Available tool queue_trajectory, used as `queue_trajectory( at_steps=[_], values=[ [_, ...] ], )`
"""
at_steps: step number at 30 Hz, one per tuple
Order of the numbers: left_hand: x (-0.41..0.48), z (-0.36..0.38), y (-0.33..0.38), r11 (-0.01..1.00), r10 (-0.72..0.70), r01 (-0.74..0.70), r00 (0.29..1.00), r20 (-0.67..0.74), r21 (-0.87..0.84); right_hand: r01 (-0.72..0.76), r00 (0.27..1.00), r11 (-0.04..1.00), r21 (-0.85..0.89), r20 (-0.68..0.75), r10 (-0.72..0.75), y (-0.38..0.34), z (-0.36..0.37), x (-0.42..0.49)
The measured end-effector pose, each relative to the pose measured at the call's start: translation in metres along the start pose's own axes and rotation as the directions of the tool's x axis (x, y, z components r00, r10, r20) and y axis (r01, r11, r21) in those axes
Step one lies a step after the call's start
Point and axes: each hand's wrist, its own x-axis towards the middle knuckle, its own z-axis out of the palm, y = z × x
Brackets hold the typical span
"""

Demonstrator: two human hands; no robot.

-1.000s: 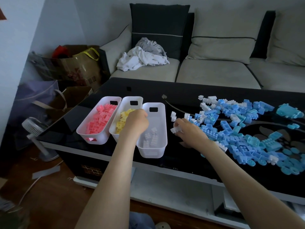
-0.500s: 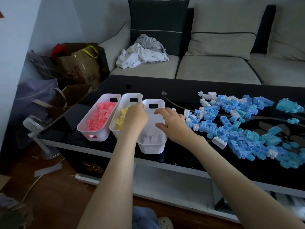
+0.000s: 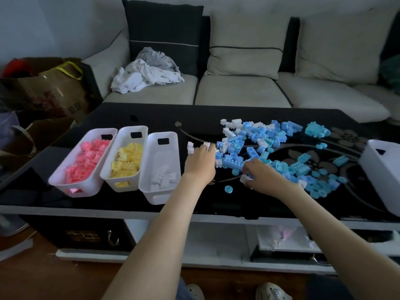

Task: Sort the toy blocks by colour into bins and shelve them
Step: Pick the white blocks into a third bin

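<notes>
Nearest, both forearms reach over the front of the black glass coffee table (image 3: 164, 114). R hand (image 3: 263, 175) sits at the near edge of the pile, fingers curled, pinching a small white studded plastic block (image 3: 244, 179). L hand (image 3: 200, 162) lies knuckles-up btwn bins & pile, fingertips over two loose white blocks (image 3: 190, 147). Its grip is hidden, so can't tell if it holds anything. A round light-blue plastic disc (image 3: 228, 189) lies alone btwn the wrists.

Left of the hands, three white plastic bins stand side by side: pink-block bin (image 3: 93, 187), yellow-block bin (image 3: 126, 135), white-block bin (image 3: 160, 198). The last is only part-filled & just beside L hand. Further out is the heap of blue & turquoise plastic blocks (image 3: 270, 148), w/ whites mixed in, mostly at its far-left corner. A fourth white bin (image 3: 381, 176) is at the right edge, contents not visible.

Step in hand, prob: picking out the whites. Best to lift each straight up, not rake, so blues don't scatter. Carry it over the white-block bin's rim & release low, so nothing bounces into the yellows.

Behind is a beige fabric sofa (image 3: 238, 89) w/ crumpled white & grey clothes (image 3: 147, 76).
</notes>
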Motion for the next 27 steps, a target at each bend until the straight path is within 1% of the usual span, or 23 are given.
queue_trajectory(
  at_steps=[2, 4, 6, 8, 9, 11, 13, 16, 19, 21, 23, 24, 27],
  values=[
    [0.001, 0.011, -0.001, 0.995, -0.060, 0.059, 0.998, 0.010, 0.076, 0.031, 0.999, 0.999, -0.039, 0.009, -0.031, -0.002, 0.002, -0.001],
    [0.003, 0.017, -0.004, 0.988, -0.115, 0.113, 0.993, 0.016, 0.105, 0.060, 0.997, 0.996, -0.065, 0.043, -0.057, -0.004, 0.001, 0.001],
    [0.004, 0.020, -0.008, 0.982, -0.168, 0.163, 0.985, 0.046, 0.097, 0.078, 0.996, 0.997, -0.027, 0.047, -0.077, -0.007, 0.000, 0.004],
    [0.005, 0.022, -0.009, 0.977, -0.212, 0.208, 0.972, 0.098, 0.056, 0.081, 0.997, 0.994, 0.070, -0.005, -0.081, -0.013, -0.003, 0.008],
    [0.006, 0.023, -0.010, 0.974, -0.227, 0.224, 0.968, 0.102, 0.037, 0.084, 0.996, 0.990, 0.114, -0.043, -0.080, -0.017, -0.004, 0.012],
    [0.009, 0.024, -0.009, 0.969, -0.247, 0.246, 0.967, 0.064, 0.026, 0.110, 0.989, 0.980, 0.163, -0.118, -0.092, -0.025, -0.006, 0.022],
    [0.012, 0.023, -0.006, 0.962, -0.274, 0.273, 0.961, 0.045, 0.029, 0.141, 0.982, 0.976, 0.166, -0.150, -0.116, -0.034, -0.003, 0.034],
    [0.016, 0.019, -0.001, 0.948, -0.315, 0.318, 0.946, 0.077, -0.028, 0.148, 0.980, 0.986, 0.074, -0.142, -0.136, -0.044, 0.010, 0.054],
    [0.019, 0.011, 0.002, 0.930, -0.336, 0.344, 0.939, 0.080, -0.131, 0.113, 0.975, 0.993, -0.042, -0.187, -0.119, -0.051, 0.018, 0.065],
    [0.020, 0.004, 0.001, 0.910, -0.367, 0.376, 0.926, 0.085, -0.174, 0.106, 0.973, 0.991, -0.084, -0.196, -0.120, -0.052, 0.018, 0.068],
    [0.017, -0.006, 0.001, 0.907, -0.356, 0.364, 0.931, 0.073, -0.210, 0.116, 0.972, 0.988, -0.104, -0.192, -0.134, -0.053, 0.017, 0.069],
    [0.016, -0.013, 0.001, 0.912, -0.331, 0.334, 0.942, 0.056, -0.239, 0.111, 0.973, 0.991, -0.068, -0.196, -0.122, -0.053, 0.015, 0.068],
    [0.009, -0.044, -0.009, 0.907, -0.287, 0.260, 0.957, -0.035, -0.333, 0.105, 0.967, 0.981, 0.164, -0.249, -0.062, -0.056, 0.003, 0.064]
  ],
)
